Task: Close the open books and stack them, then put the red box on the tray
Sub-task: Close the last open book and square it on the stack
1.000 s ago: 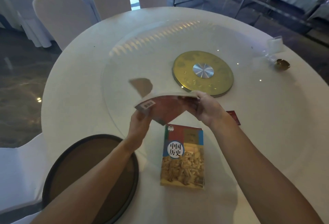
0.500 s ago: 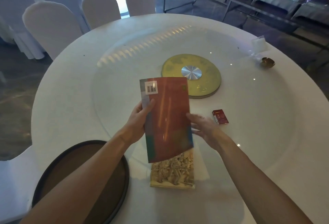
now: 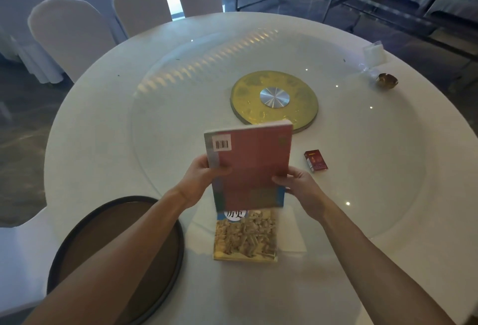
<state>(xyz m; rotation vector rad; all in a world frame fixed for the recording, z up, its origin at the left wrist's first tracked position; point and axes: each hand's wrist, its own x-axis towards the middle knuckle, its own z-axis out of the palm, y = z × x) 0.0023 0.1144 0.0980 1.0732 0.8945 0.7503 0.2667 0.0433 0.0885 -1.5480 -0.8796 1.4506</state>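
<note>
A closed red book (image 3: 251, 167) with a barcode on its back cover is held tilted above the table. My left hand (image 3: 201, 182) grips its left edge and my right hand (image 3: 297, 185) grips its right edge. Below it lies a second closed book (image 3: 245, 236) with a yellowish cover, flat on the table; its top part is hidden by the red book. A small red box (image 3: 315, 161) lies on the glass turntable to the right of the held book. A round dark tray (image 3: 116, 255) sits at the near left, partly covered by my left forearm.
A gold disc with a silver hub (image 3: 274, 99) marks the middle of the glass turntable. A small brass bowl (image 3: 387, 81) and a clear card holder (image 3: 375, 53) stand at the far right. Covered chairs (image 3: 69, 32) ring the far left of the white table (image 3: 103, 123).
The red book has gone from half-open to closed. Both hands now hold it by its sides, and it has shifted over the lying book.
</note>
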